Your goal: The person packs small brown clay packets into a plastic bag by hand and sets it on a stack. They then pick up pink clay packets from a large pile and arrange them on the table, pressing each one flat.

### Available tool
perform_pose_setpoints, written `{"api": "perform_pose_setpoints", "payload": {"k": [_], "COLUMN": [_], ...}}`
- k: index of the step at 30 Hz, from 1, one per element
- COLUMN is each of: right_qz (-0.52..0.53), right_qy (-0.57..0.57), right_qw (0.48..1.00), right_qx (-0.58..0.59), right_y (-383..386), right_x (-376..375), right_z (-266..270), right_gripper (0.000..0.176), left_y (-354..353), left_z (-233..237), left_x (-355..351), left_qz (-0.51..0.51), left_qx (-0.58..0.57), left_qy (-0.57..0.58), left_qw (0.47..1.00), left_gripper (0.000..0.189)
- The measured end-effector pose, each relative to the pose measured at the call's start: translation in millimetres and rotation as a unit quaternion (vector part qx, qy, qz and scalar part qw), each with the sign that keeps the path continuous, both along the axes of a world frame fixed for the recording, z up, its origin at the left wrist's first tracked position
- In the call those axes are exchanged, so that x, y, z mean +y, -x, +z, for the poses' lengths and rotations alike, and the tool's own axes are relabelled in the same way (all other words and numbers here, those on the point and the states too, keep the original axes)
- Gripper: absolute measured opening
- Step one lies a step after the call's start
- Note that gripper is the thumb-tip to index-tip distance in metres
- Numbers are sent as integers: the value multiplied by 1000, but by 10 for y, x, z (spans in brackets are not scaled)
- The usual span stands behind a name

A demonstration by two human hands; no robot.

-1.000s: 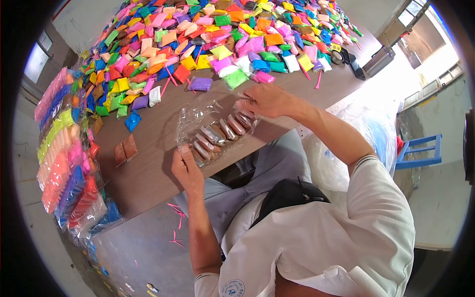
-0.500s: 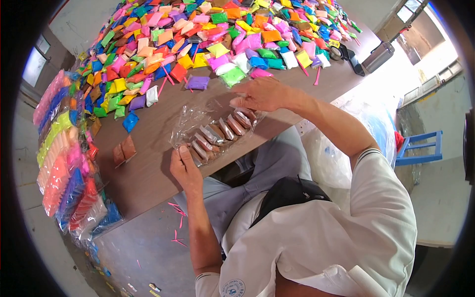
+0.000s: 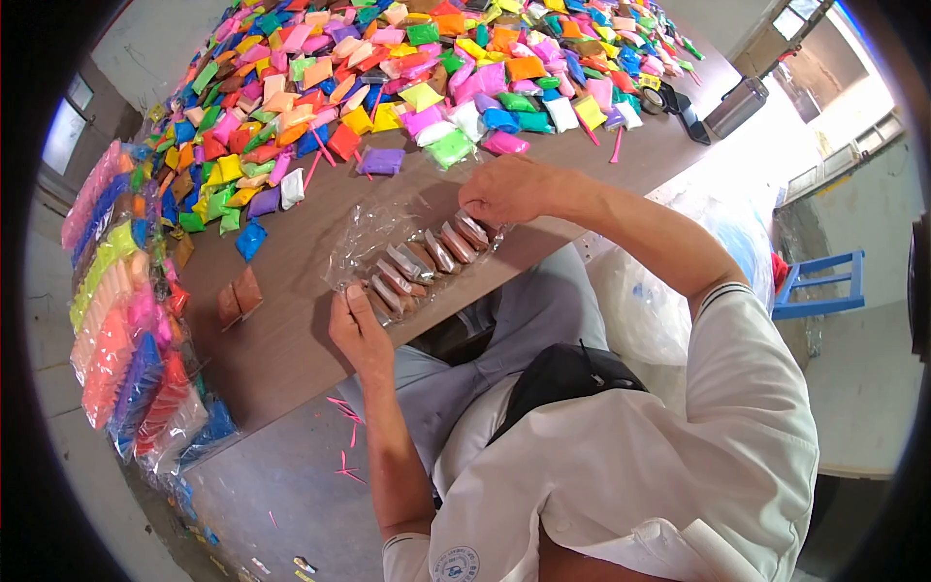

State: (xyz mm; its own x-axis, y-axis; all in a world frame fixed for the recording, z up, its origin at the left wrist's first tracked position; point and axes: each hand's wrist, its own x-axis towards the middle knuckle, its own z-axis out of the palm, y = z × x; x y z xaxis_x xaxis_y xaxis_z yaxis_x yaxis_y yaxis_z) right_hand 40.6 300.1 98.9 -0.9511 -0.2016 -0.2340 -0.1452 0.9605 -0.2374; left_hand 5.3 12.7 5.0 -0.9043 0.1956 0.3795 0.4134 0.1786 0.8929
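A clear plastic bag [image 3: 373, 231] lies along the front of the table, holding a row of several small brown packets [image 3: 438, 250]. My left hand [image 3: 362, 332] is closed on the bag's near-left end, thumb on top. At the other end, the fingers of my right hand [image 3: 509, 190] are curled down and pinch the bag beside the last packet; their tips are partly hidden. Two loose brown packets [image 3: 239, 296] lie together on the table to the left. A purple packet [image 3: 381, 161] and a light green packet [image 3: 452, 148] sit beyond the bag.
A large heap of coloured packets [image 3: 388, 73] covers the back of the brown table [image 3: 301, 339]. Filled clear bags [image 3: 121, 320] are stacked along the left edge. A tape roll [image 3: 652, 100] and a dark flask [image 3: 737, 107] stand at the right. A blue stool [image 3: 824, 286] is beyond.
My right hand's outstretched fingers have curled in and come down on the bag's right end. My left hand keeps hold of the other end, with only a slight shift.
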Motion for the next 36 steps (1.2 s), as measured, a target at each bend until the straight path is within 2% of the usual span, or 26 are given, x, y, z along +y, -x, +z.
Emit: {"api": "perform_pose_setpoints", "payload": {"k": [4,7,10,13,16,19,25,27,29,31,32,36], "right_qz": [4,-47,-120,-145,-66,84,172,192,185,166,155,122], "right_qy": [8,109,91,268,314,275,141,81,11,2,-3,21], "right_qw": [1000,989,988,952,943,934,961,974,982,986,988,983], "right_qx": [-5,93,40,27,86,210,167,92,35,20,15,134], "right_y": [1,-65,-150,-159,-59,219,832,1181,1389,1553,1635,1876], "right_x": [44,106,27,-21,-269,-670,-1804,-2108,-2374,-2569,-2643,-2797], "right_z": [75,188,561,725,828,700,621,497,449,276,168,-390], "right_gripper": [27,28,33,30,26,25,21,22,26,26,26,39], "left_y": [-13,7,5,-4,-3,24,28,12,23,25,-20,26], "left_z": [48,-7,-2,11,2,-46,-51,15,-11,7,76,-209], "left_x": [19,2,10,17,-11,-36,-11,-12,-16,-17,-38,-27], "left_qz": [8,0,2,7,15,15,13,4,2,4,-4,-27], "left_qx": [2,3,11,0,-10,-8,-7,-19,-21,-10,-82,-32], "left_qy": [-1,-6,-8,-1,20,16,1,-3,3,12,0,-84], "left_qw": [1000,1000,1000,1000,1000,1000,1000,1000,1000,1000,997,996], "left_gripper": [31,31,31,31,30,30,29,27,26,26,23,23]}}
